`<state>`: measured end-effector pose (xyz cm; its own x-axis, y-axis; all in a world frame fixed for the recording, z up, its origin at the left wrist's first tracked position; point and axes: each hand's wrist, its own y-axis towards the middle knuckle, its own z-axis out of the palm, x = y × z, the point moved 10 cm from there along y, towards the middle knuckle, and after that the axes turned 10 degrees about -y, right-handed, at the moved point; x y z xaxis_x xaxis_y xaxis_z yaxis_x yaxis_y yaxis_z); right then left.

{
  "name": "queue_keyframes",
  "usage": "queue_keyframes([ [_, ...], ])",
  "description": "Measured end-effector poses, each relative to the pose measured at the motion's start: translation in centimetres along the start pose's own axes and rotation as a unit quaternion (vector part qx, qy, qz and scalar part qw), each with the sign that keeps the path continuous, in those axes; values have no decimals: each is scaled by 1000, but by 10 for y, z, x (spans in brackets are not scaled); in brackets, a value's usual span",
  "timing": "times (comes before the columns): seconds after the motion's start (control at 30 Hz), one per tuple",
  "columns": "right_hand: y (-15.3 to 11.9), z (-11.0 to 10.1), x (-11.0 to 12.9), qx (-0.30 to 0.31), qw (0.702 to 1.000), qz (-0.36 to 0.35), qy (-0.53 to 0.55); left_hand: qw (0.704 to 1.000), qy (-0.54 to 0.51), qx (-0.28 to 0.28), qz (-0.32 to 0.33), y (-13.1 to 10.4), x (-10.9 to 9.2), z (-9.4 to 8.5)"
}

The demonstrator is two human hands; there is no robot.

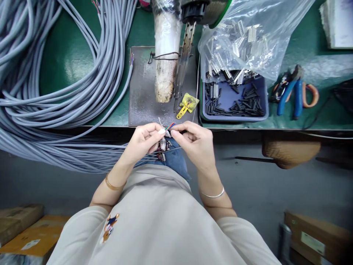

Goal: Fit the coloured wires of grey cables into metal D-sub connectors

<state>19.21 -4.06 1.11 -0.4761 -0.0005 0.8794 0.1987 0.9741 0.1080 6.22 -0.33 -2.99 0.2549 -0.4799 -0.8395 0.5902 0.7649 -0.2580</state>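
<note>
Thin coloured wires (170, 127), red, green and blue among them, fan out between my hands at the bench's front edge. My left hand (145, 140) pinches their base between thumb and forefinger; the cable they come from is mostly hidden. The fingertips of my right hand (196, 141) close on the free wire ends. Just below, on my lap, lie grey cables with small pin connectors (161, 157) on their ends. A yellow metal clip (184, 110) on a yellow pad rests on the dark work plate (142, 86) beyond my hands.
A bundle of grey cables (110, 77) fills the left. Over the plate hang a white wrapped tube (167, 44) and a metal arm (185, 59). To the right stand a blue bin (235, 118) of black sleeves and connectors, a plastic bag (273, 40), and blue-handled pliers (298, 95).
</note>
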Motion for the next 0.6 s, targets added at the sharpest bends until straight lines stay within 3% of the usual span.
queue_keyframes([
  [0.1, 1, 6, -2, -2, 1000, 3, 16, 1000, 15, -6, 12, 0, -1, 0],
  [0.47, 0, 0, 2, -40, 999, -23, 1, 999, 26, -18, 41, -1, -1, 1],
  [0.6, 1, 5, -11, -11, 998, 25, 61, 998, 44, -8, 41, -2, -3, 1],
])
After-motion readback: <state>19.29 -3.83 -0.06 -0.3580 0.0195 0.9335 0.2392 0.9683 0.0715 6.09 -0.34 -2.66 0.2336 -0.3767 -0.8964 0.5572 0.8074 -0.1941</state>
